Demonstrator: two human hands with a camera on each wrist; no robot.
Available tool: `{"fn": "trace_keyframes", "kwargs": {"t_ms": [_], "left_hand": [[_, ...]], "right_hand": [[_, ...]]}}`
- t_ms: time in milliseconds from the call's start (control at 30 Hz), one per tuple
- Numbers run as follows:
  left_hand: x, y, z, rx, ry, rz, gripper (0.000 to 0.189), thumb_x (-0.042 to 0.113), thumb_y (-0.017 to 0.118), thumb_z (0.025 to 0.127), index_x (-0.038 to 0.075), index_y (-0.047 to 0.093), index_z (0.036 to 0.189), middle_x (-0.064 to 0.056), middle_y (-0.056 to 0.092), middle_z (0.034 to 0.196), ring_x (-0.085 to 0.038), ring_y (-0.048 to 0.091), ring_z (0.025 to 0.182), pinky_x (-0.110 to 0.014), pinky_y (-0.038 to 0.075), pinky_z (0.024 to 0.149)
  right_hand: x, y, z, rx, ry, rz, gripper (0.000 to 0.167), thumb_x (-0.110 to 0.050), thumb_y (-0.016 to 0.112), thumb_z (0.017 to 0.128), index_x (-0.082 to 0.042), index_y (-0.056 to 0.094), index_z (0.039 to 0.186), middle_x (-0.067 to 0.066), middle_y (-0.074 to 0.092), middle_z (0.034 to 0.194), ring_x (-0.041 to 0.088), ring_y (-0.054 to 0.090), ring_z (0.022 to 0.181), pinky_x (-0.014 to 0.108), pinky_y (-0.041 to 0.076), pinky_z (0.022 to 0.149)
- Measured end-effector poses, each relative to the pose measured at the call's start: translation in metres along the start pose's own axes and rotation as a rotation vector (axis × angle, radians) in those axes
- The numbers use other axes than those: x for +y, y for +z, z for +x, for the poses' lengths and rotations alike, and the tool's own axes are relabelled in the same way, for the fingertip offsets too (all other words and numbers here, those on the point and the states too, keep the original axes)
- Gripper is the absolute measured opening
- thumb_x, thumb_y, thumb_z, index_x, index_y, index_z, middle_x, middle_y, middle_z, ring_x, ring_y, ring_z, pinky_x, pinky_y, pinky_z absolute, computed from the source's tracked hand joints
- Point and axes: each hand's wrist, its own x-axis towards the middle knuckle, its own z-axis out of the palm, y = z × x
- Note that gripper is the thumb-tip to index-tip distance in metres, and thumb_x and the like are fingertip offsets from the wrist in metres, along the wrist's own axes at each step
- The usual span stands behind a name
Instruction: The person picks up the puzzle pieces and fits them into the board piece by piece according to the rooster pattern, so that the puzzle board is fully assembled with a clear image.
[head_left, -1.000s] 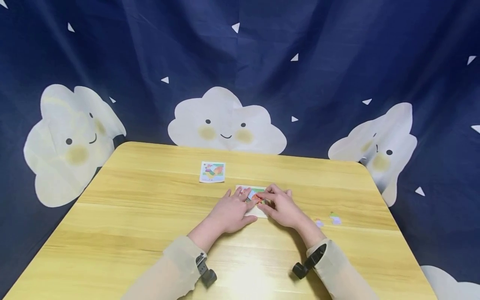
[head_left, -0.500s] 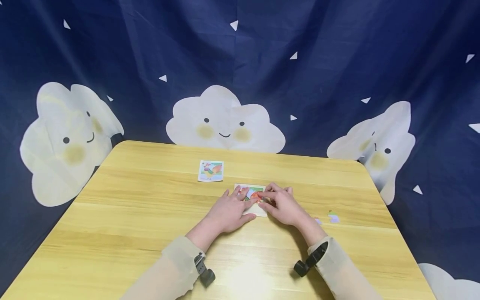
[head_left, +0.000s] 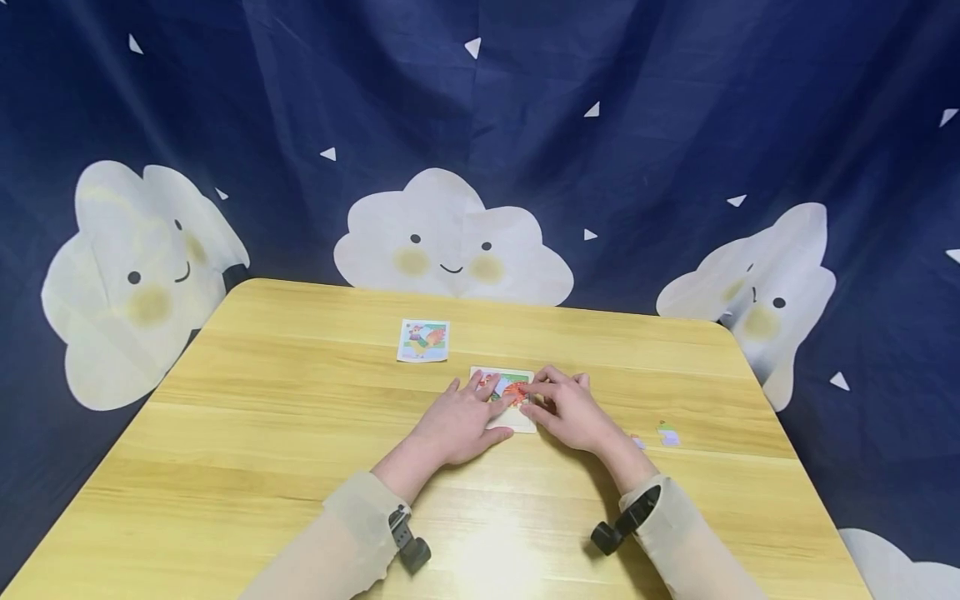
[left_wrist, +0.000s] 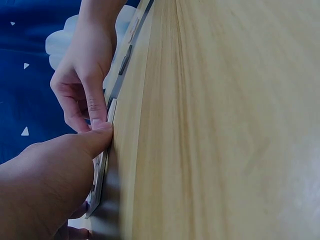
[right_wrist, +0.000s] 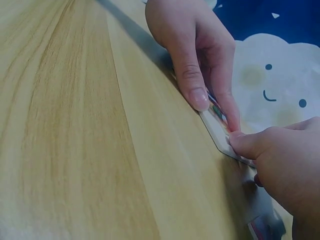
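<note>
A small puzzle board [head_left: 516,422] with a white frame lies flat near the table's middle, partly hidden by both hands. My left hand [head_left: 457,423] rests on its left side, fingers spread over the picture and the thumb along the near edge. From the right, my right hand [head_left: 568,414] pinches an orange-red puzzle piece [head_left: 516,392] between thumb and forefinger, within the board's frame. In the right wrist view, the right thumb [right_wrist: 245,144] is right at the board's rim, close to a left fingertip. Two loose puzzle pieces [head_left: 669,434] lie right of the right hand.
A square picture card [head_left: 423,341] showing a colourful rooster lies beyond the board to the left. The wooden table [head_left: 247,433] has rounded far corners. Behind it hangs a dark blue curtain [head_left: 637,67] with smiling clouds. Each wrist wears a black strapped camera [head_left: 411,546].
The right hand has shifted very slightly at the board's right edge, uncovering more of the orange-red puzzle piece. The left hand stays in place. The head view has tilted a little.
</note>
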Motion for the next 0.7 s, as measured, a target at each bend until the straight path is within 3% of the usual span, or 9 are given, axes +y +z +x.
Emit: {"fn": "trace_keyframes", "kwargs": {"t_ms": [367, 700], "left_hand": [[0.0002, -0.0001, 0.0013, -0.004, -0.002, 0.008, 0.067, 0.063, 0.041, 0.109, 0.027, 0.041, 0.165, -0.012, 0.030, 0.170, -0.039, 0.028, 0.156, -0.061, 0.031, 0.121], [-0.0003, 0.0017, 0.0018, -0.005, 0.008, 0.021, 0.067, 0.063, 0.040, 0.109, 0.026, 0.042, 0.164, -0.013, 0.031, 0.169, -0.040, 0.027, 0.156, -0.062, 0.031, 0.121]], "right_hand": [[0.0012, 0.0014, 0.0008, 0.007, 0.013, 0.026, 0.027, -0.026, 0.075, 0.101, -0.013, 0.081, 0.124, -0.004, 0.060, 0.113, 0.008, 0.053, 0.081, 0.042, 0.024, 0.081], [0.0036, 0.0048, 0.0044, 0.028, 0.050, 0.160, 0.023, -0.017, 0.082, 0.095, -0.007, 0.083, 0.116, -0.004, 0.059, 0.106, 0.010, 0.053, 0.082, 0.045, 0.021, 0.084]]}}
